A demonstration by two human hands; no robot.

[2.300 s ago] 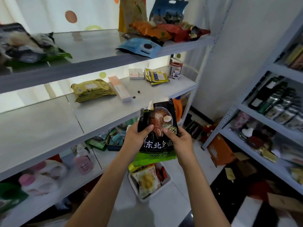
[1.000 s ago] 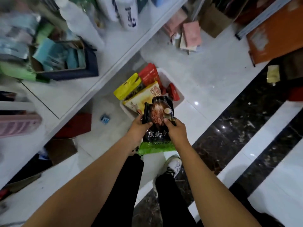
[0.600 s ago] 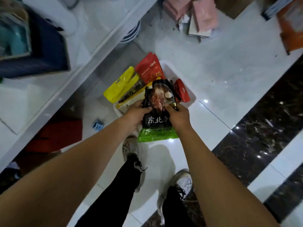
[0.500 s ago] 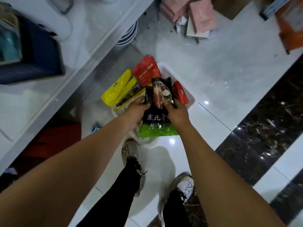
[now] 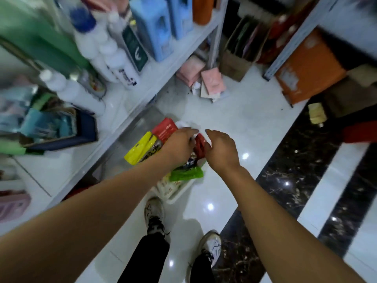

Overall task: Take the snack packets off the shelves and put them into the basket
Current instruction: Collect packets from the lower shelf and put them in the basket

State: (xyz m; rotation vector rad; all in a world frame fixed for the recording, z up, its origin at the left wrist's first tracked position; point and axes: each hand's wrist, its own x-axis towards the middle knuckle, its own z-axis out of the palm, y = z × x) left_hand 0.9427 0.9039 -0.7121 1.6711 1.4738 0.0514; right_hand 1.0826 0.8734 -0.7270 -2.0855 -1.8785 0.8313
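Note:
A white basket [image 5: 179,196] stands on the floor beside the shelf unit, stuffed with snack packets. The black noodle packet with a green bottom edge [image 5: 186,173] lies on top of them, mostly hidden by my hands. A yellow packet [image 5: 138,149] and a red one [image 5: 164,129] stick out on the left; another red packet [image 5: 200,146] shows between my hands. My left hand [image 5: 179,145] and my right hand [image 5: 221,151] hover just above the basket, fingers relaxed, holding nothing.
On the left, the low shelf [image 5: 142,86] carries white bottles [image 5: 114,60], blue jugs [image 5: 155,31] and a dark box [image 5: 61,129]. Pink packs [image 5: 212,82] and an orange box [image 5: 310,68] lie on the floor beyond. My shoes [image 5: 155,215] stand just below the basket.
Both hands carried the black noodle packet down into the basket and let go of it. They are now lifted slightly and spread apart, and the camera has tilted up a little.

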